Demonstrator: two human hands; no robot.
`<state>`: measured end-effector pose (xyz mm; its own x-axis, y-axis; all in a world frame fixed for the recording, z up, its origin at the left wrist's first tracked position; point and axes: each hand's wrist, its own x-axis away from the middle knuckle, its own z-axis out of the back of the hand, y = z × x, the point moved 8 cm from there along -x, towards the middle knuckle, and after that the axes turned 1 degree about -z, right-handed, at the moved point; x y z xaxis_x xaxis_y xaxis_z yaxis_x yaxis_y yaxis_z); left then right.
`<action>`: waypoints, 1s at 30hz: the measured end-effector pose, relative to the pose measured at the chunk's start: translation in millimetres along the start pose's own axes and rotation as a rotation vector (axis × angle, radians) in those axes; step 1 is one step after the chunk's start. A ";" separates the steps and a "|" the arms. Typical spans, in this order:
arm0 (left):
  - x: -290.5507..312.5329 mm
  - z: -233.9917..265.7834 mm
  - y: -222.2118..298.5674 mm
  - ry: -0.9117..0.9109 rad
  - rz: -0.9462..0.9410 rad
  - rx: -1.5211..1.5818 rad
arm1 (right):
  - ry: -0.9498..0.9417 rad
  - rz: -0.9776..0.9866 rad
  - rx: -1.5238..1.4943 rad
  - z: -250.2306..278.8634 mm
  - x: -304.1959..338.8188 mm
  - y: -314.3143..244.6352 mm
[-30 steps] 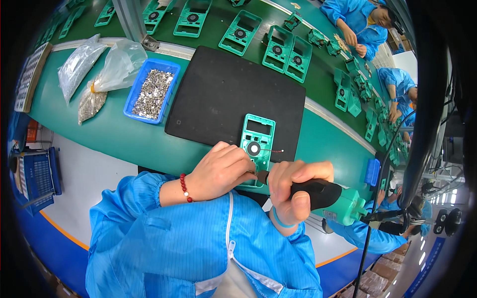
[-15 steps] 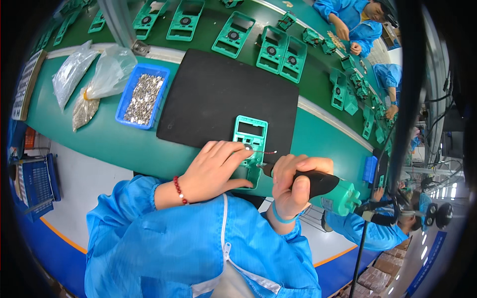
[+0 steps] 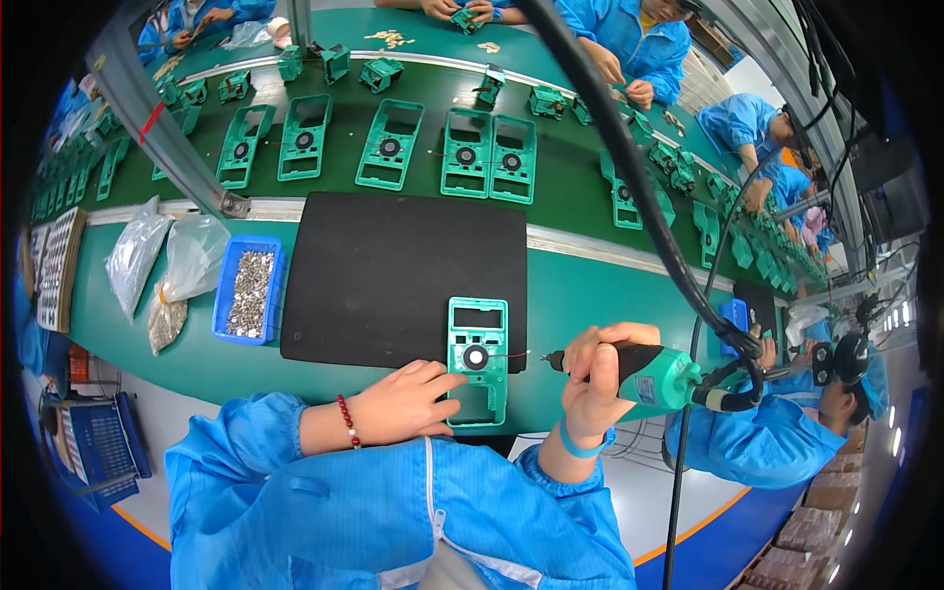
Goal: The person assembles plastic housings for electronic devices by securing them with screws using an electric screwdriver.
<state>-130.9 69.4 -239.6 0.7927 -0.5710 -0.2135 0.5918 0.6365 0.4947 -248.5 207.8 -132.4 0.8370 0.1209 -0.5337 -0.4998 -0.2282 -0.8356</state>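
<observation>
A green plastic housing (image 3: 456, 339) with rectangular openings lies over the near right edge of a black mat (image 3: 393, 265). A round black-and-white speaker-like part (image 3: 475, 357) sits in its middle, and a thin wire trails from it to the right. My left hand (image 3: 403, 401) grips the housing's lower left edge, with the fingertips on its rim. To the right, my right hand (image 3: 595, 379) is wrapped round a green-and-black electric screwdriver (image 3: 661, 379). The tool points left, its tip just off the housing near the wire's end.
A blue bin of small metal parts (image 3: 220, 295) stands left of the mat, beside clear plastic bags (image 3: 192, 258). Similar housings (image 3: 390, 147) line the dark green conveyor beyond. A black cable (image 3: 639, 187) hangs across the right side. Co-workers (image 3: 629, 44) sit across and to the right.
The screwdriver has drawn back to the right, off the housing. My left hand has moved from the housing's middle to its lower left edge. The view has shifted, showing more of the conveyor.
</observation>
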 end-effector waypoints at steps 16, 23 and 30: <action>-89.8 60.9 -77.4 0.197 0.061 -0.169 | -0.062 0.024 0.058 13.4 -13.9 11.8; -194.1 89.2 -211.4 0.301 0.153 -0.590 | 0.126 -0.221 0.025 40.2 10.4 26.7; -285.8 43.3 -235.7 0.030 0.017 -0.947 | 0.090 -0.107 0.081 44.1 -1.7 7.4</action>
<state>-503.3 60.2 -258.7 0.7977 -0.5529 -0.2410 0.4425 0.8080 -0.3889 -263.5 248.6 -143.5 0.9011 0.0528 -0.4304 -0.4201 -0.1400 -0.8966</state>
